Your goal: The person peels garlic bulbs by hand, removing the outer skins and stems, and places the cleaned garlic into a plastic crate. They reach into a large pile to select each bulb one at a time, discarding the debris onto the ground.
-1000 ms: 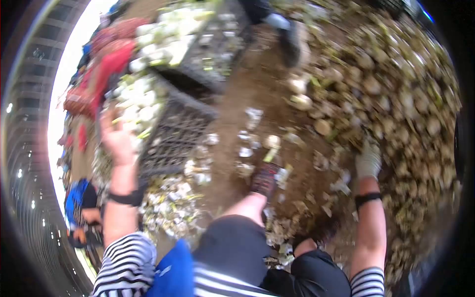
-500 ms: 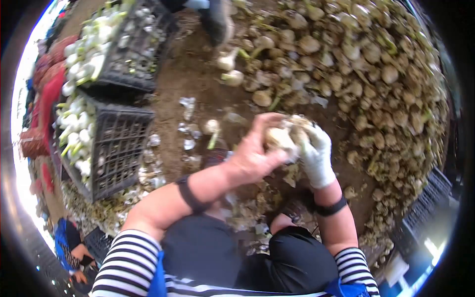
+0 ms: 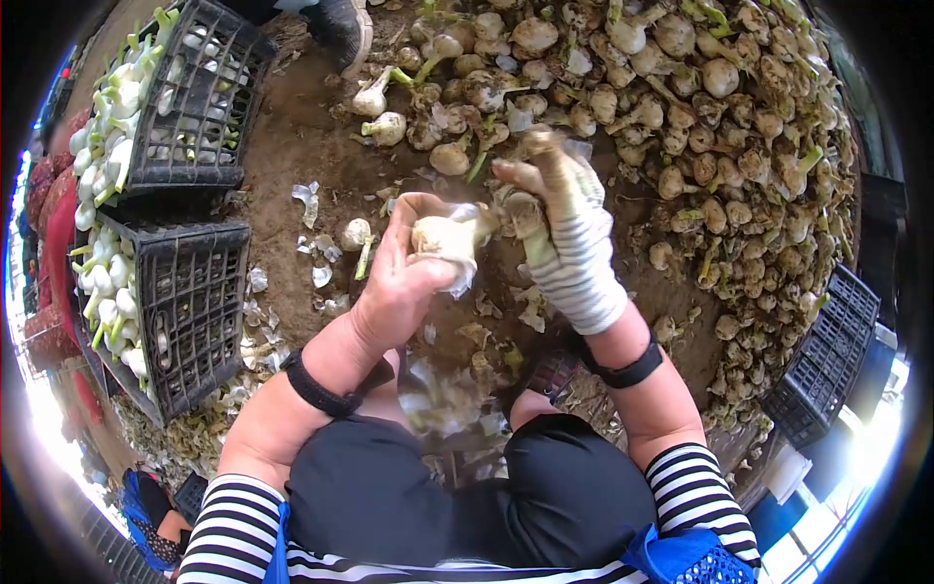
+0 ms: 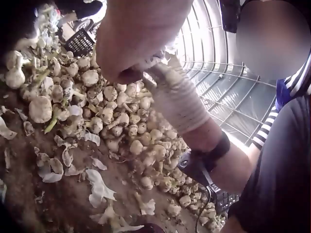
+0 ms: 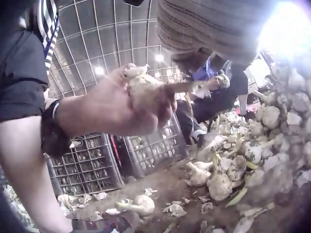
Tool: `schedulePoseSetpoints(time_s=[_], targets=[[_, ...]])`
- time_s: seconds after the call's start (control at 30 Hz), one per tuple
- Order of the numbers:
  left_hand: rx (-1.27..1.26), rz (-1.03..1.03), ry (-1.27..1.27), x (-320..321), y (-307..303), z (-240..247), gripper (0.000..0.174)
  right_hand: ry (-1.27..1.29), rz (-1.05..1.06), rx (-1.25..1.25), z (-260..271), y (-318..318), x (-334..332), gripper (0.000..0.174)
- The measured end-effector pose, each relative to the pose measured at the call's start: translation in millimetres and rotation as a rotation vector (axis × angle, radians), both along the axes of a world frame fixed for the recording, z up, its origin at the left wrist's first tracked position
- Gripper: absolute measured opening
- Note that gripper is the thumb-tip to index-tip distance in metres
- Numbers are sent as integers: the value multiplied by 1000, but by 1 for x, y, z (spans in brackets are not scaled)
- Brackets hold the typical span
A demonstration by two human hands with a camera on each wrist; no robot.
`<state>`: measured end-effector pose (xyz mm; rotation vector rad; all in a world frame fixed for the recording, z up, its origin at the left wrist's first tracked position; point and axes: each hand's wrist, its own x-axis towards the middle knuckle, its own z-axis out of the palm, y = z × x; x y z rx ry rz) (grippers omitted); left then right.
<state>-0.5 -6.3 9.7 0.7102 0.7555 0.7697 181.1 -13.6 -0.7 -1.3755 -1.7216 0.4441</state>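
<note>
In the head view my bare left hand (image 3: 399,277) grips a whitish garlic bulb (image 3: 446,238), its fingers and thumb curled round the sides. The bulb's stem points toward my right hand, and a loose papery flap hangs at its lower edge. My right hand (image 3: 569,243), in a dirty striped white glove with a bare fingertip showing, is just right of the stem, blurred. I cannot tell whether it pinches anything. The right wrist view shows the bulb (image 5: 146,92) in my left hand, its stem stretching out below the glove (image 5: 209,29).
A large heap of unpeeled garlic (image 3: 720,146) spreads across the right and back. Two black crates (image 3: 195,302) with cleaned garlic stand at left; another crate (image 3: 827,355) is at right. Shed skins (image 3: 309,204) and a single bulb (image 3: 357,234) lie on the dirt floor. A boot (image 3: 342,34) shows at the top.
The right hand first reached to the heap, the left to the crates. Then both met on a garlic bulb. Now the left hand holds it, and the right has drawn slightly apart.
</note>
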Motion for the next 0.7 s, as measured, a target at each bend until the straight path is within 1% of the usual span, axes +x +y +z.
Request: schedulePoseSetpoints(time_s=[0.03, 0.07, 0.1, 0.17, 0.2, 0.23, 0.27, 0.3, 0.37, 0.4, 0.43, 0.47, 0.53, 0.6, 0.63, 0.7], targets=[[-1, -3, -4, 1, 0, -1, 46, 169, 37, -77, 15, -4, 4, 63], [-7, 3, -12, 1, 0, -3, 46, 9, 126, -64, 33, -3, 5, 64], [-13, 9, -17, 1, -1, -5, 47, -219, 182, -71, 28, -8, 6, 62], [-24, -11, 2, 1, -2, -8, 47, -297, 224, 123, 16, -13, 1, 58], [-30, -47, 32, 2, -3, -8, 47, -349, 234, 130, 13, -13, 2, 54], [-35, -82, 64, 2, -4, -6, 48, -346, 238, 127, 11, -13, 2, 54], [-77, -86, 33, 3, -3, -3, 54, -364, 260, 109, 11, -13, 2, 54], [-76, -83, 35, 2, -3, -4, 54, -383, 281, 93, 11, -12, 2, 55], [-41, -168, 100, 0, -3, -6, 61, -407, 282, 104, 11, -10, 1, 56], [31, -203, 155, -1, -2, -12, 66, -425, 299, 32, 13, -10, 0, 58], [30, -202, 156, -1, -3, -13, 66, -444, 317, -41, 14, -10, 0, 59], [79, -204, 170, 1, -3, -13, 64, -443, 317, -42, 12, -10, 1, 59], [130, -206, 183, 4, -1, -6, 62, -505, 280, 56, 7, -9, 3, 59], [39, -157, 249, 6, 7, 3, 54, -553, 251, 98, 0, -9, 5, 58], [-1, -90, 243, 4, 7, -5, 45, -600, 222, 139, -2, -9, 5, 57], [-454, -98, -13, 0, 13, -1, 43, -597, 213, 149, 0, -8, 1, 55]])
